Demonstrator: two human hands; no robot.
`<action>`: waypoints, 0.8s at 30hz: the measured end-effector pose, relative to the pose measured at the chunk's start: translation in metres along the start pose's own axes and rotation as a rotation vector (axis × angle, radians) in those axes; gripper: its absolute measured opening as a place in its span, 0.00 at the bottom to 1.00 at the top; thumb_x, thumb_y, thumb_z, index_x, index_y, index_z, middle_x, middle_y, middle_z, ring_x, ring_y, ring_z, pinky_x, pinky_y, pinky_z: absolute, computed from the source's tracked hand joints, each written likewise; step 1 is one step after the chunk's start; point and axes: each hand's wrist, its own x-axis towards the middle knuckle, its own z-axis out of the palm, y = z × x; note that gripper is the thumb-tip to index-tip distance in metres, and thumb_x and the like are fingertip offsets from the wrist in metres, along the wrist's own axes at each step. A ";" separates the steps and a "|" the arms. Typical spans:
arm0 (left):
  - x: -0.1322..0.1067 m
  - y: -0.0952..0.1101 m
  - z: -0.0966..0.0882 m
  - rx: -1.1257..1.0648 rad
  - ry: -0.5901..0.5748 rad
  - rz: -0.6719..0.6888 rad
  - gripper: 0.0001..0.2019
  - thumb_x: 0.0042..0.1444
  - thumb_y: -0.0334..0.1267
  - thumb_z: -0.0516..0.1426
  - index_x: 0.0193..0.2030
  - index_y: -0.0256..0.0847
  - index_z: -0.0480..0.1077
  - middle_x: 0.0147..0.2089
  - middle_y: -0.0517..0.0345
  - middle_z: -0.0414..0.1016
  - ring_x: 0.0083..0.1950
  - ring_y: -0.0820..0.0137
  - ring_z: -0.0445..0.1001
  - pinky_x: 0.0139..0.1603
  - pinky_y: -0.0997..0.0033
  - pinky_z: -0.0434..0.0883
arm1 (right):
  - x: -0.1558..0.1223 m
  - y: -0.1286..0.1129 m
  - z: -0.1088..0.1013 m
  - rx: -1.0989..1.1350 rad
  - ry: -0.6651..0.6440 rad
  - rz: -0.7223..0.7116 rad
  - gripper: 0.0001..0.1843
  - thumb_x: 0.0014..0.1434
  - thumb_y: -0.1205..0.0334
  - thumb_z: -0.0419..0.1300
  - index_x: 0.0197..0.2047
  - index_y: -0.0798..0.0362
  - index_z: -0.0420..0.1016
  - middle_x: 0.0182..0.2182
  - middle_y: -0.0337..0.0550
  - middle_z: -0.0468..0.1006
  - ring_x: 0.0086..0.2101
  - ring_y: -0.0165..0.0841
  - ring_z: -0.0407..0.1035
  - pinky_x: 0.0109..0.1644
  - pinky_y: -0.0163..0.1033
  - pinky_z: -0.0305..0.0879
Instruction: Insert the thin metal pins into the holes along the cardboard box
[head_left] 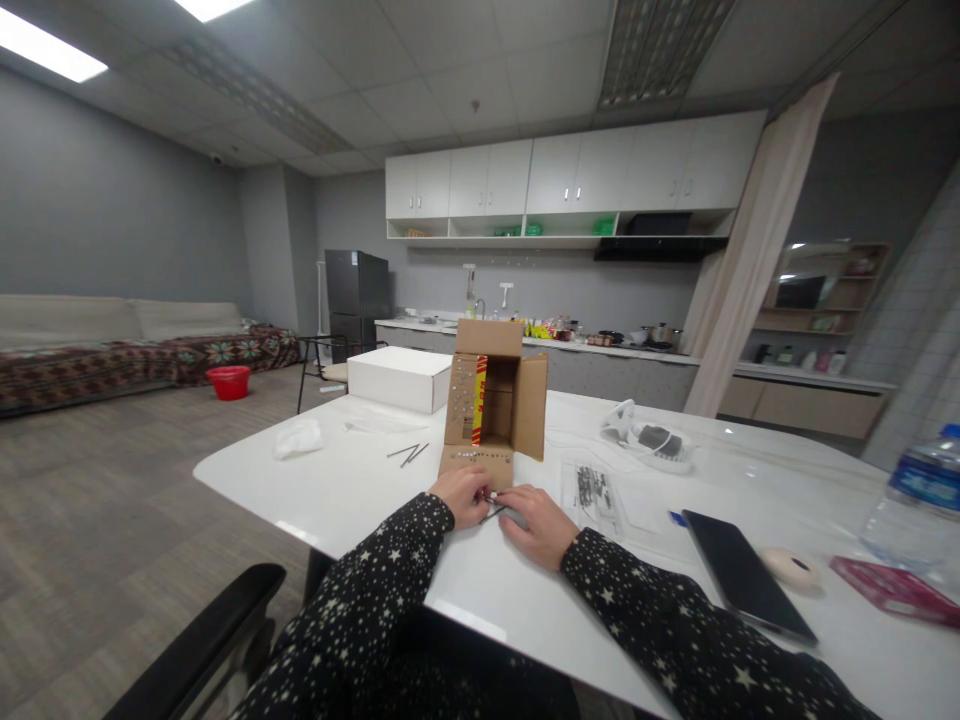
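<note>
My left hand (463,495) and my right hand (538,525) meet on the white table at the front flap of an open cardboard box (461,400). The fingers of my left hand are pinched together; what they hold is too small to make out. Under the curled fingers of my right hand shows a grey rounded piece (514,517), its kind unclear. A thin dark stick (492,513) lies between the hands. Rows of small shiny pieces dot the front flap (480,462) and the left flap of the box.
Left of the box are a white box (397,378), thin dark rods (409,453) and crumpled plastic (298,438). To the right lie a clear bag of small dark parts (592,490), a white corded device (660,446), a phone (742,570) and a water bottle (919,500).
</note>
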 end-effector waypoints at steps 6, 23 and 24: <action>0.000 0.002 -0.002 -0.017 -0.016 0.010 0.05 0.44 0.30 0.54 0.29 0.40 0.69 0.32 0.58 0.70 0.31 0.71 0.69 0.34 0.74 0.65 | -0.001 -0.001 0.000 -0.007 0.010 0.010 0.17 0.55 0.68 0.55 0.48 0.53 0.74 0.46 0.46 0.76 0.47 0.38 0.67 0.53 0.44 0.61; 0.000 0.006 -0.005 0.030 -0.039 0.020 0.05 0.46 0.34 0.54 0.30 0.41 0.70 0.30 0.58 0.72 0.31 0.70 0.70 0.33 0.73 0.65 | -0.001 -0.002 -0.002 0.000 0.013 0.007 0.14 0.56 0.67 0.55 0.46 0.52 0.74 0.45 0.46 0.74 0.46 0.37 0.67 0.53 0.44 0.61; 0.000 0.006 -0.005 0.019 -0.049 0.027 0.05 0.46 0.34 0.54 0.30 0.41 0.70 0.30 0.59 0.72 0.31 0.70 0.70 0.33 0.73 0.65 | -0.001 -0.002 -0.002 0.001 0.008 0.008 0.14 0.56 0.67 0.55 0.46 0.52 0.75 0.46 0.46 0.74 0.47 0.37 0.66 0.53 0.44 0.61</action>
